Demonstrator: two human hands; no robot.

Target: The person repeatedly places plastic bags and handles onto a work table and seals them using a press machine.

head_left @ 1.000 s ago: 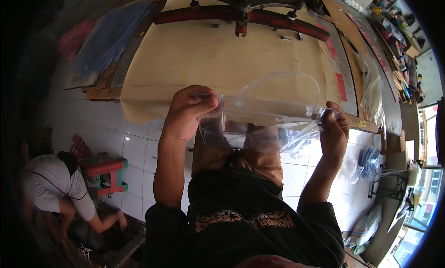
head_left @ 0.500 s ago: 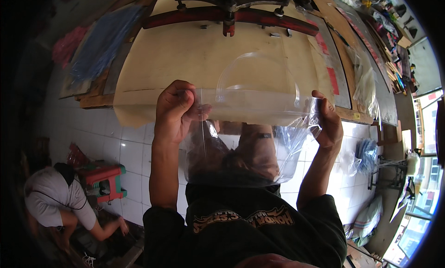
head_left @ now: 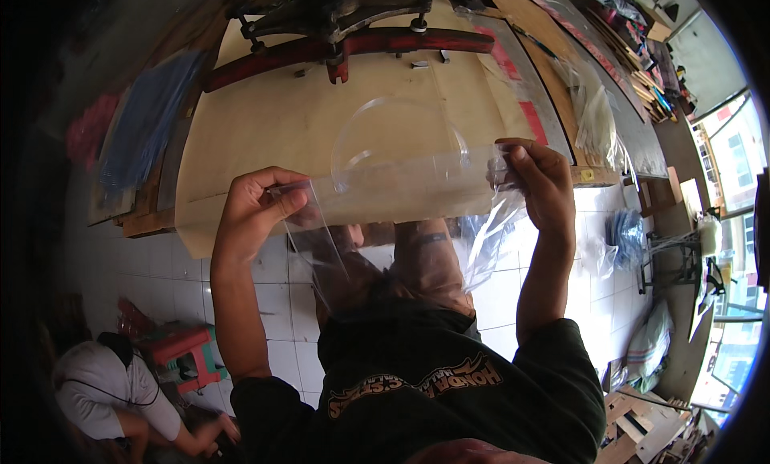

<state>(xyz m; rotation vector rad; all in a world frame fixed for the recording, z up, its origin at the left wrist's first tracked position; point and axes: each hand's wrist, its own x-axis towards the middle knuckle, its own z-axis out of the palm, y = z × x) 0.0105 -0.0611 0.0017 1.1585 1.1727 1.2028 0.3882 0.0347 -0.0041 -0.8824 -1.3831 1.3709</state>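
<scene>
Between my hands stretches a clear plastic bag or sleeve (head_left: 405, 183), its upper edge pulled nearly straight and its lower part hanging before my legs. My left hand (head_left: 261, 203) pinches the left upper corner between thumb and fingers. At the right upper corner, my right hand (head_left: 539, 175) grips the plastic the same way, slightly higher than the left. Behind the sheet, a clear curved strip or loop (head_left: 401, 103) shows over the brown paper-covered table (head_left: 273, 111); whether it joins the plastic I cannot tell.
A red-and-black metal press frame (head_left: 353, 43) spans the table's far side. Blue plastic sheets (head_left: 152, 115) lie at left, clear plastic strips (head_left: 593, 111) at right. At lower left, another person (head_left: 120, 392) bends beside a red and green stool (head_left: 183, 356).
My left hand has moved left and down, and my right hand slightly left and up, so the plastic is now tilted and drawn wider. The view has shifted too.
</scene>
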